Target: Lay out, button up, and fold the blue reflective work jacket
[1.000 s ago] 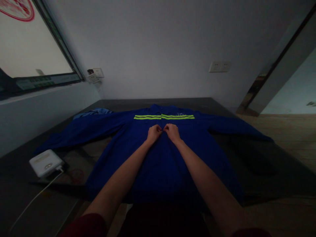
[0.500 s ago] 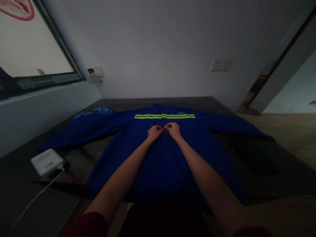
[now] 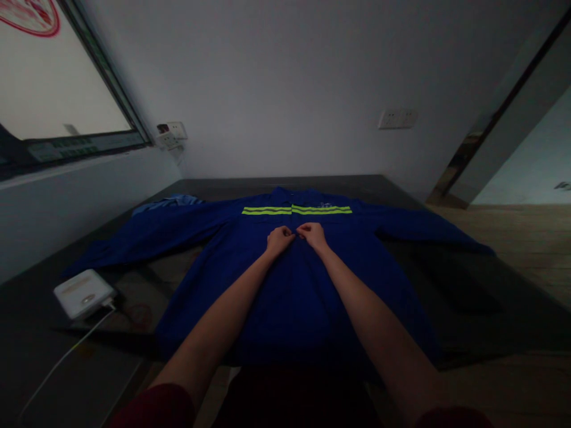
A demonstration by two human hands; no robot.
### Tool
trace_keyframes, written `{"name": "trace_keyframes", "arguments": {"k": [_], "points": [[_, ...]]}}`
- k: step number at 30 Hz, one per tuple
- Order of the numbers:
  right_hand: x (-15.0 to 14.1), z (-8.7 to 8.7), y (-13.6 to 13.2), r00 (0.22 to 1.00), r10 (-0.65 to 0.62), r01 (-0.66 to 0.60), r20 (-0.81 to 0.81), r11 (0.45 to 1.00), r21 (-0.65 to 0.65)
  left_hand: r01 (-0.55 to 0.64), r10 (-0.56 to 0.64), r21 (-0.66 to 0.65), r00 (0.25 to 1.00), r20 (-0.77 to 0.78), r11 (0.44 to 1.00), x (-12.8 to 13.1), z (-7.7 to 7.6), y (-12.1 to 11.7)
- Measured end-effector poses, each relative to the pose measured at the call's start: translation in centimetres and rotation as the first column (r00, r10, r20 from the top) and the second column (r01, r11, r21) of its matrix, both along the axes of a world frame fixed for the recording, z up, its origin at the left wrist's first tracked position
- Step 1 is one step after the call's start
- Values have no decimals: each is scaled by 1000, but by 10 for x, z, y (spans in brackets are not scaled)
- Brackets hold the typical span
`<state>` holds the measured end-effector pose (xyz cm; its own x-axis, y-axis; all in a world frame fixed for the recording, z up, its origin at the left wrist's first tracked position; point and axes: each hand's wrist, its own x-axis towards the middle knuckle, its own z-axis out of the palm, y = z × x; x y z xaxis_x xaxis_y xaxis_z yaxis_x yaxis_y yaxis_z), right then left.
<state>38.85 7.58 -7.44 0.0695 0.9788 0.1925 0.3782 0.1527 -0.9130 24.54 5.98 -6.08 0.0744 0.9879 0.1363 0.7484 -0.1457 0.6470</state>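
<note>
In the head view, a dark-blue long-sleeved cloth work shirt (image 3: pixel 292 297) with yellow-green stripes (image 3: pixel 321 210) across the chest lies spread on the dark grey tabletop (image 3: pixel 357 184). The person's left hand (image 3: pixel 280 239) and right hand (image 3: pixel 313 235) meet at its middle front opening, below the stripes; the fingertips of each grip are bent close together, but I cannot tell whether they clamp the cloth. A white box-shaped device (image 3: pixel 84 294) with a thin white cable (image 3: pixel 66 353) rests near the sleeve on the person's left.
</note>
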Motion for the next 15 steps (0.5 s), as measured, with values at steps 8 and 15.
{"name": "trace_keyframes", "arguments": {"k": [8, 15], "points": [[2, 2, -5, 995, 34, -37, 91, 999, 33, 53, -54, -34, 998, -26, 998, -6, 1, 5], [3, 2, -11, 963, -13, -17, 270, 994, 107, 63, -52, 84, 991, -124, 994, -1, 1, -10]]}}
